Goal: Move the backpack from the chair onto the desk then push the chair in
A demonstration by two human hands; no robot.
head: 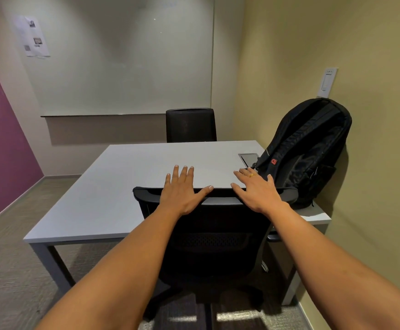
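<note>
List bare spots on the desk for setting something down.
The desk is bare across its whole left and middle, from the left edge to the hatch. The right corner is crowded: backpack against the wall. The near edge is taken by the chair under the left hand and right hand.

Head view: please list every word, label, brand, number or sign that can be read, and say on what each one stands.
Nothing here reads as a clear word.
Backpack: a small red logo patch with a white mark; too small to read.
Paper sheets on the wall: print and pictures, blurred.
White wall plate: a few small marks, too small to read.
Whiteboard: no writing seen.
</note>
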